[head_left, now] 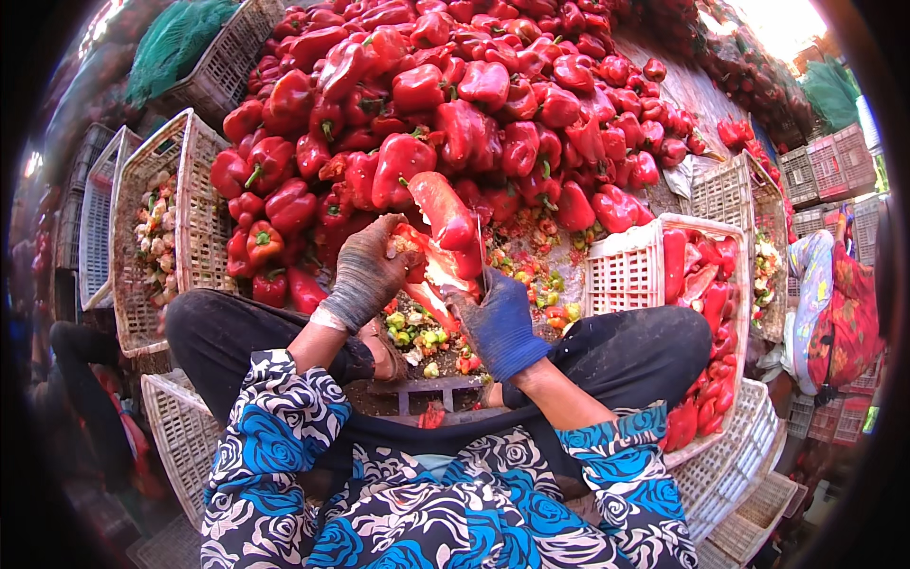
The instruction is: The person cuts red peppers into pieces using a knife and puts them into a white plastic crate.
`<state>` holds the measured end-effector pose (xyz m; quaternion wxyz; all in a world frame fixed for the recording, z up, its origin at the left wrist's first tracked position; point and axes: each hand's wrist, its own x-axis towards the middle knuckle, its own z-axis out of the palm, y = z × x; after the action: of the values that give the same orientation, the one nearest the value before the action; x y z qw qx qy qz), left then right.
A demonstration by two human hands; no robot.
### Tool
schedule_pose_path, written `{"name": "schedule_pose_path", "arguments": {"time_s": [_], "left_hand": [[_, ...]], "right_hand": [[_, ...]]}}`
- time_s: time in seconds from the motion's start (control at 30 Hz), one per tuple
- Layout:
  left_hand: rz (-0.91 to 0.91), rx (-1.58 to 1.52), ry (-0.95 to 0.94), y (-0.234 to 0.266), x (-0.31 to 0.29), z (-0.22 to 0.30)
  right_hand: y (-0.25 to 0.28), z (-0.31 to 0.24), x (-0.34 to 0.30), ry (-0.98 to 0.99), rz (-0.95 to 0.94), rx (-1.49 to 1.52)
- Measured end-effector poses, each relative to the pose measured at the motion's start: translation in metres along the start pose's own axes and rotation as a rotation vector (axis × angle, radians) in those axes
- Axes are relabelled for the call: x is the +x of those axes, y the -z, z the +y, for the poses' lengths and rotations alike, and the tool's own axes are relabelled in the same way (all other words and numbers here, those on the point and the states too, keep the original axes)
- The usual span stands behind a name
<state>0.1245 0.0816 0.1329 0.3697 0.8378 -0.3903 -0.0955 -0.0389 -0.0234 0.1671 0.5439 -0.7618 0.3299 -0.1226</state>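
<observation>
My left hand (368, 273), in a worn grey glove, is closed around the seed core end of a red bell pepper (443, 211). That pepper is cut open, and its pale inner flesh faces up between my hands. My right hand (507, 324), in a blue glove, is closed, with its thumb against the pepper's lower part. A thin knife blade (482, 248) stands up from the right hand along the pepper's right side; its handle is hidden in the glove. Beneath my hands, green and pale cut-out pepper cores (417, 334) lie scattered on the ground.
A large heap of red bell peppers (483, 85) rises in front. A white crate (621, 275) of cut red peppers stands at right; a crate (204, 204) holding cores leans at left. Green netting (180, 43) lies far left. A person in patterned clothes (848, 303) is at far right.
</observation>
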Motion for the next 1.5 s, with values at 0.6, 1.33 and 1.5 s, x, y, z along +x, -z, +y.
{"name": "schedule_pose_path", "arguments": {"time_s": [0.6, 1.33, 1.5], "left_hand": [[0.582, 0.810, 0.061, 0.290, 0.063, -0.138], [-0.186, -0.178, -0.458, 0.030, 0.030, 0.093], [0.013, -0.687, -0.020, 0.040, 0.080, 0.078]], "right_hand": [[0.009, 0.007, 0.006, 0.009, -0.114, -0.018], [0.049, -0.023, -0.013, -0.169, -0.068, 0.556], [0.066, -0.019, -0.059, -0.235, 0.110, 0.681]]}}
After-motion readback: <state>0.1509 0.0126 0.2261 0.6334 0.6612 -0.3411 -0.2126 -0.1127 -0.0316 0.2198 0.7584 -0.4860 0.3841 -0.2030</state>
